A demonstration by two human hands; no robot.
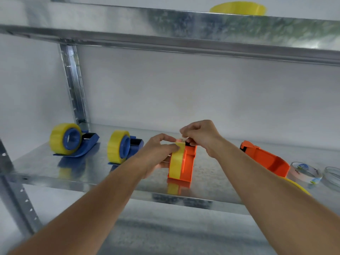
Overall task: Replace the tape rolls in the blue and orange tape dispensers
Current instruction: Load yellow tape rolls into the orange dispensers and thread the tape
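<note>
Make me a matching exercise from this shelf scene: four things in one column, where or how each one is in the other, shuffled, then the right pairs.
Things:
1. far-left blue dispenser
2. orange dispenser in the middle
3. orange dispenser on the right
4. yellow roll up top

Places or states:
A. lying on the upper shelf
B. held between both hands, yellow tape on it
C. standing untouched with a yellow roll on it
D. lying with no roll on it

Pairs: 1-C, 2-B, 3-D, 4-A
</note>
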